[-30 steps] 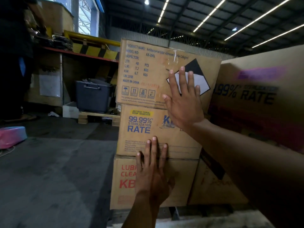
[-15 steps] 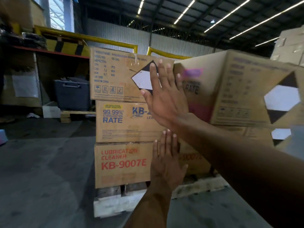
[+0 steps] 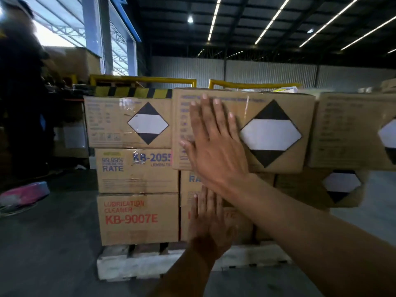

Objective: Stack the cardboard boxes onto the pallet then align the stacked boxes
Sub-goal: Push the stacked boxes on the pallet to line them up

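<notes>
Brown cardboard boxes stand three high on a pale wooden pallet [image 3: 120, 269]. The left column holds a "KB-9007E" box [image 3: 137, 219] at the bottom, a "99.99% RATE" box [image 3: 137, 170] above it and a diamond-label box [image 3: 126, 123] on top. In the middle column the top box [image 3: 276, 129] juts forward of the others. My right hand [image 3: 214, 151] lies flat and open on the left part of its front. My left hand [image 3: 209, 226] presses flat on the bottom middle box [image 3: 242, 224]. More boxes [image 3: 351, 129] continue to the right.
A person in dark clothes [image 3: 19, 103] stands at the far left by shelving. A pink and blue object [image 3: 23, 195] lies on the grey concrete floor. Yellow guard rails [image 3: 150, 80] and black-yellow striping run behind the stack. Open floor lies in front of the pallet.
The view has swung round from the stack's left column to its long front. Both flat hands have shifted rightwards onto the middle column.
</notes>
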Demonstrator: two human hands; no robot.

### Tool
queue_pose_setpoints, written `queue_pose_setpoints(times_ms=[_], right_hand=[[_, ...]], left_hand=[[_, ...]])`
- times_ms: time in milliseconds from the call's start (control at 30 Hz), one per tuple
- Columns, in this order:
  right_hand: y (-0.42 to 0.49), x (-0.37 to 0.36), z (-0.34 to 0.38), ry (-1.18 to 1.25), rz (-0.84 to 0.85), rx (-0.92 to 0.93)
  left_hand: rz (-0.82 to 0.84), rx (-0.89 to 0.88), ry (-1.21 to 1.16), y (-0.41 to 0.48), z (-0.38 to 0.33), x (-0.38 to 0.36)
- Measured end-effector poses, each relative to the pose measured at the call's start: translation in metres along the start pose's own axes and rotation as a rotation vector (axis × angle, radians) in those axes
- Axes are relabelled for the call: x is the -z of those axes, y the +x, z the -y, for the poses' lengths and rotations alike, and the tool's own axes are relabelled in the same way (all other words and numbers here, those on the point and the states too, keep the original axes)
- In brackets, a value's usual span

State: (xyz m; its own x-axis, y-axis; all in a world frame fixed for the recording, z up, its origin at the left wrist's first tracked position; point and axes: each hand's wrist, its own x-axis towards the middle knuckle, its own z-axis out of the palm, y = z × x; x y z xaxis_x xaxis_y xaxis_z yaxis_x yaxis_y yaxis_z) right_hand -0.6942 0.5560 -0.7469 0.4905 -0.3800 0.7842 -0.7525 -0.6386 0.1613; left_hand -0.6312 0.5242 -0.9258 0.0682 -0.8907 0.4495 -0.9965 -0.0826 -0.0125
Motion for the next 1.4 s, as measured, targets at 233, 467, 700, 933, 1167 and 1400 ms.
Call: queue_pose_setpoints(times_ms=[233, 467, 700, 933, 1167, 1400], right_hand=[[-0.032, -0.018, -0.083, -0.043, -0.045, -0.062], [-0.029, -0.028, -0.100, -0.111, -0.118, -0.072], [-0.027, -0.039, -0.102, -0.179, -0.211, -0.070], [-0.026, -0.044, -0.103, -0.233, -0.277, -0.048], [-0.009, -0.065, -0.110, -0.218, -0.236, -0.049], [0.013, -0.095, -0.119, -0.198, -0.185, -0.055]], left_hand=[[0.112, 0.077, 0.118, 0.037, -0.045, 0.005], [-0.081, 0.125, 0.017, 0.059, -0.041, -0.025], [-0.128, 0.125, -0.067, 0.074, -0.040, -0.065], [-0.258, 0.054, -0.126, 0.077, -0.031, -0.076], [-0.140, 0.033, -0.131, 0.095, -0.014, -0.069], [0.023, 0.027, -0.084, 0.118, 0.003, -0.058]])
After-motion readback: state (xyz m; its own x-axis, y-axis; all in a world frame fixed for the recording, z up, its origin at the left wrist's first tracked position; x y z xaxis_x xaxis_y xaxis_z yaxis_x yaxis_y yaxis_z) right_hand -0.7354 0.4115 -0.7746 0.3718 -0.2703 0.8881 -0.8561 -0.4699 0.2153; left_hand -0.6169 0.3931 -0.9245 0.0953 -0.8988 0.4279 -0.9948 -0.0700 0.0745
